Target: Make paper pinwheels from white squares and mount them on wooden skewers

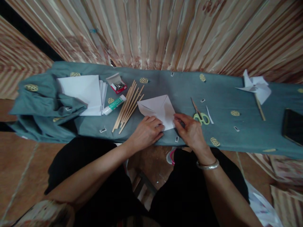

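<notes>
A white sheet of paper (163,108) with slits cut in from its corners lies in front of me, its left corner lifted and curling. My left hand (148,130) rests on its lower left edge, fingers curled together and pressing on it. At the right edge my right hand (189,127), with a metal bangle on the wrist, pinches the paper between thumb and forefinger. Scissors with green handles (201,118) lie just right of that hand, beside a thin paper strip (209,114). Left of the sheet is a bunch of thin wooden sticks (127,107).
A glue stick (115,105), an open box of small metal pins (117,84) and a stack of white paper (82,94) are on the left. To the right lie a finished paper pinwheel (255,86) and a dark phone (293,126). A green cloth (175,82) covers the narrow table.
</notes>
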